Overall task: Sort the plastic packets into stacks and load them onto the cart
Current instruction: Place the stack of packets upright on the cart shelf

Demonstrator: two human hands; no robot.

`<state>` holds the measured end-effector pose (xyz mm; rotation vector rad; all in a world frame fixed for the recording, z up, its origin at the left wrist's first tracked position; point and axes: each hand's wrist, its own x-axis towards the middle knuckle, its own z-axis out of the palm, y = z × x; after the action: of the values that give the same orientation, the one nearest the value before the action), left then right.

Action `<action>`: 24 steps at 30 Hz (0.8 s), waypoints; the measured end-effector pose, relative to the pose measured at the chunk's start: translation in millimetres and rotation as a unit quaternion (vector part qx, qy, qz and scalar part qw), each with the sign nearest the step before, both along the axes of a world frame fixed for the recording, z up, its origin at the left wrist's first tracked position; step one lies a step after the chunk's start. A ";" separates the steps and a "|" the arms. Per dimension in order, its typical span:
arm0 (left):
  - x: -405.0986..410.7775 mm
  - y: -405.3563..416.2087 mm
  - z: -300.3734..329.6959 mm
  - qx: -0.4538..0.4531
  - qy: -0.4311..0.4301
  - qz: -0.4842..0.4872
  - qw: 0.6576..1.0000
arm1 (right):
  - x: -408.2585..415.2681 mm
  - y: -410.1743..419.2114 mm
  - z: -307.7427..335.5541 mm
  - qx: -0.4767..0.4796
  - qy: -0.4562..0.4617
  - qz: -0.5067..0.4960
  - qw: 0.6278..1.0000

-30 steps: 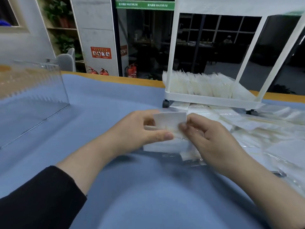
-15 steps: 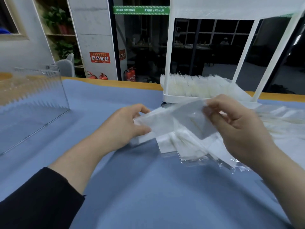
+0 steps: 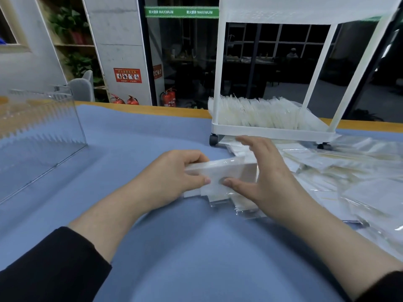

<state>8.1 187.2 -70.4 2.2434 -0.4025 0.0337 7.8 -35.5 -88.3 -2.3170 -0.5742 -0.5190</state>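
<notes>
A small stack of clear plastic packets is held on edge above the blue cloth, loose packets are strewn rightward, and upright packets fill the white cart.

Green banner on the dark glass, far beyond and above the fingers: white "MAXIMUM", printed twice, each after unreadable characters. Red sign on the grey pillar: text illegible

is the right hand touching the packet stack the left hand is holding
Touching. The head view shows the right hand with its thumb on the stack's front face, while the left hand grips its left end.
</notes>
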 end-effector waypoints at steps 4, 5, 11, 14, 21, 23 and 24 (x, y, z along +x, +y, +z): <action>-2.4 1.8 3.3 -0.074 -0.002 -0.026 0.997 | -6.2 -6.2 3.9 0.045 0.094 0.031 0.994; -2.7 1.3 2.8 -0.075 0.017 -0.041 0.996 | -7.9 -5.5 2.6 0.035 0.115 0.053 0.991; -2.7 5.2 5.9 0.089 -0.017 -0.016 0.996 | -5.2 -23.4 19.2 0.039 0.081 0.005 0.996; -1.7 15.7 12.2 0.062 -0.078 0.050 0.994 | -7.4 -49.7 37.5 -0.022 0.076 -0.053 0.995; 1.7 18.2 9.3 0.165 -0.021 0.104 0.980 | -16.7 -45.0 30.2 -0.282 0.232 -0.002 0.931; 1.3 17.9 9.8 0.169 -0.020 0.110 0.979 | -16.2 -41.1 27.8 -0.290 0.235 -0.024 0.927; 1.1 18.4 10.6 0.168 -0.023 0.114 0.979 | -16.0 -40.5 27.8 -0.290 0.230 -0.041 0.928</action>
<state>9.3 205.6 -59.8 2.6192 -0.1829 0.1487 -8.2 -76.0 -60.5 -2.8989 -0.4357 0.2058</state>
